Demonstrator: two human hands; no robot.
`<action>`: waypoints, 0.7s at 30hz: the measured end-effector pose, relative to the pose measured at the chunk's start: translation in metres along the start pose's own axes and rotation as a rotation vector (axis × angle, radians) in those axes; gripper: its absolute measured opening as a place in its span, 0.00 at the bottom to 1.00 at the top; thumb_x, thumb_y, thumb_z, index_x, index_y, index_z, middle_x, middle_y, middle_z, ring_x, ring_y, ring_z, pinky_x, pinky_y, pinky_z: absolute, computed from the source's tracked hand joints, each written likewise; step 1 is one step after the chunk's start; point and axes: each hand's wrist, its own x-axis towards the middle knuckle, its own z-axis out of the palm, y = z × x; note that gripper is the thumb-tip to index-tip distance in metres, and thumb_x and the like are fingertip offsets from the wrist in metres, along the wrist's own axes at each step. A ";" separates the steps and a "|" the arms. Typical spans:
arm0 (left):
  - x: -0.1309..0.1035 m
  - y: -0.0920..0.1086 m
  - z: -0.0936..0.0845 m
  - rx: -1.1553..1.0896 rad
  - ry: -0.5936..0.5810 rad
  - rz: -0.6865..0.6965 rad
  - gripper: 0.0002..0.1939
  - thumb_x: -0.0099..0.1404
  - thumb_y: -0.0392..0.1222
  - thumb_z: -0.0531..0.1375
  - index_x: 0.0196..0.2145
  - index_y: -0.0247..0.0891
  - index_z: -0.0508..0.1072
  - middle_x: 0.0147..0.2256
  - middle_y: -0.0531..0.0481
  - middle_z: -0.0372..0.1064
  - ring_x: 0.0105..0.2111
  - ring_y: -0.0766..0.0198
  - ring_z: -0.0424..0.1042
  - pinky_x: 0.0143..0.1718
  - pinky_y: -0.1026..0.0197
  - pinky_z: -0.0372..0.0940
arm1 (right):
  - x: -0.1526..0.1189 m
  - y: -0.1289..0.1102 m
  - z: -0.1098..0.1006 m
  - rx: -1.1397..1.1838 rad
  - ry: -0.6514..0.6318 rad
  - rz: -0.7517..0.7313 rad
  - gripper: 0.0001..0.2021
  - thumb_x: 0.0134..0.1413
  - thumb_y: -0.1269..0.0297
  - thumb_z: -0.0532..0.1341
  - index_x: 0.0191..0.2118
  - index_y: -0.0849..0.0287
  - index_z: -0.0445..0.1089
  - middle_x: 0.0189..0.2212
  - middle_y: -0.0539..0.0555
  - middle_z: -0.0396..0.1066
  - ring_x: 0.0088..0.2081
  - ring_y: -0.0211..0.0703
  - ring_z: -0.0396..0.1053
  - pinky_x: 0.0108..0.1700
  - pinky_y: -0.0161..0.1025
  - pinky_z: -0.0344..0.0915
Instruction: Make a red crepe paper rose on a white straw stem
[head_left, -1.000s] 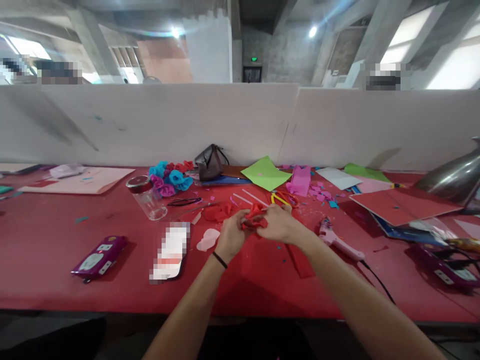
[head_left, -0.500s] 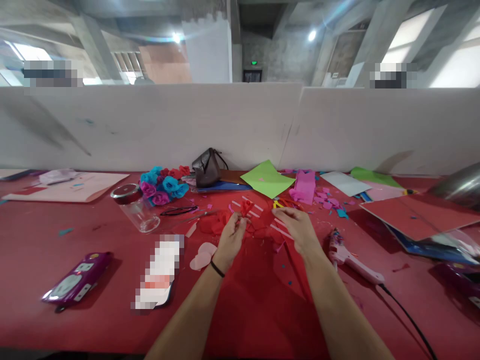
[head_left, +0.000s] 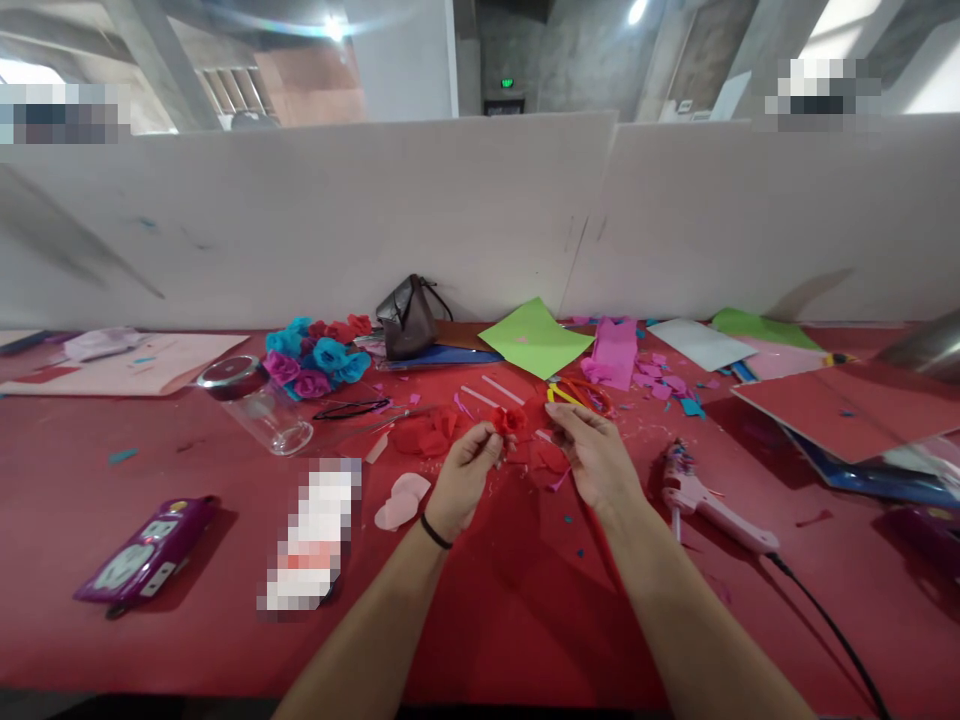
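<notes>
Between the thumb and fingers of my left hand (head_left: 463,478) is a small red paper flower (head_left: 511,421), held above the table. My right hand (head_left: 600,455) faces it, fingertips pinched on a thin red paper petal (head_left: 535,411) that blends into the red tabletop. A short gap parts the two hands. Loose red petals (head_left: 427,434) lie just left of the flower. Beyond my hands rest pale glue sticks (head_left: 502,389) and scissors with yellow and orange-red handles (head_left: 564,394). Pale pink paper petals (head_left: 403,501) lie beside my left wrist.
A pink glue gun (head_left: 709,508) with a black cord lies right of my right forearm. To the left stand a glass jar (head_left: 262,410), a bunch of paper flowers (head_left: 319,358), a phone (head_left: 311,540) and a purple device (head_left: 150,555). Green paper (head_left: 535,338) lies near the white partition (head_left: 375,220).
My left hand has brought the red flower lower and nearer to my right hand. The right fingers stay pinched. The camera view has tilted slightly downward.
</notes>
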 end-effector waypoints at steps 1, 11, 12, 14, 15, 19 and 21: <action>0.001 0.000 0.000 -0.040 0.020 -0.020 0.15 0.54 0.51 0.63 0.27 0.36 0.69 0.29 0.51 0.68 0.26 0.71 0.60 0.30 0.66 0.58 | 0.000 0.000 0.000 0.008 0.005 0.000 0.13 0.26 0.59 0.73 0.24 0.58 0.76 0.20 0.47 0.72 0.22 0.32 0.65 0.28 0.32 0.64; 0.005 -0.003 -0.001 -0.400 0.199 -0.187 0.14 0.42 0.39 0.70 0.24 0.36 0.69 0.30 0.53 0.74 0.34 0.69 0.73 0.37 0.67 0.65 | -0.007 0.005 0.008 0.096 0.072 0.030 0.13 0.27 0.60 0.73 0.23 0.59 0.74 0.18 0.47 0.71 0.21 0.33 0.66 0.24 0.31 0.61; 0.005 -0.005 0.000 -0.394 0.213 -0.184 0.14 0.42 0.39 0.71 0.24 0.36 0.69 0.30 0.52 0.74 0.33 0.68 0.73 0.37 0.66 0.65 | -0.009 0.006 0.010 0.102 0.068 0.035 0.13 0.26 0.60 0.73 0.23 0.59 0.74 0.17 0.46 0.71 0.20 0.32 0.66 0.24 0.31 0.61; 0.005 -0.007 0.000 -0.366 0.227 -0.172 0.13 0.41 0.39 0.71 0.23 0.36 0.71 0.29 0.52 0.75 0.33 0.66 0.74 0.35 0.66 0.65 | -0.012 0.006 0.012 0.110 0.054 0.041 0.13 0.27 0.60 0.73 0.23 0.59 0.75 0.17 0.46 0.71 0.20 0.32 0.65 0.24 0.31 0.61; 0.005 -0.008 0.001 -0.353 0.231 -0.163 0.13 0.41 0.39 0.71 0.24 0.36 0.72 0.28 0.52 0.75 0.32 0.66 0.74 0.35 0.65 0.65 | -0.013 0.006 0.014 0.111 0.046 0.041 0.12 0.27 0.60 0.73 0.23 0.59 0.75 0.17 0.46 0.71 0.20 0.32 0.65 0.24 0.31 0.61; 0.006 -0.009 0.002 -0.347 0.232 -0.142 0.13 0.39 0.40 0.71 0.23 0.36 0.73 0.27 0.52 0.75 0.30 0.66 0.74 0.35 0.64 0.66 | -0.017 0.006 0.017 0.101 0.041 0.034 0.12 0.28 0.59 0.73 0.23 0.58 0.75 0.18 0.46 0.72 0.21 0.32 0.65 0.25 0.31 0.60; 0.007 -0.010 0.002 -0.357 0.230 -0.145 0.14 0.38 0.40 0.72 0.22 0.36 0.72 0.27 0.52 0.75 0.31 0.66 0.74 0.37 0.63 0.66 | -0.017 0.007 0.017 0.085 0.051 0.028 0.12 0.28 0.59 0.72 0.22 0.58 0.74 0.19 0.46 0.72 0.21 0.32 0.65 0.25 0.31 0.61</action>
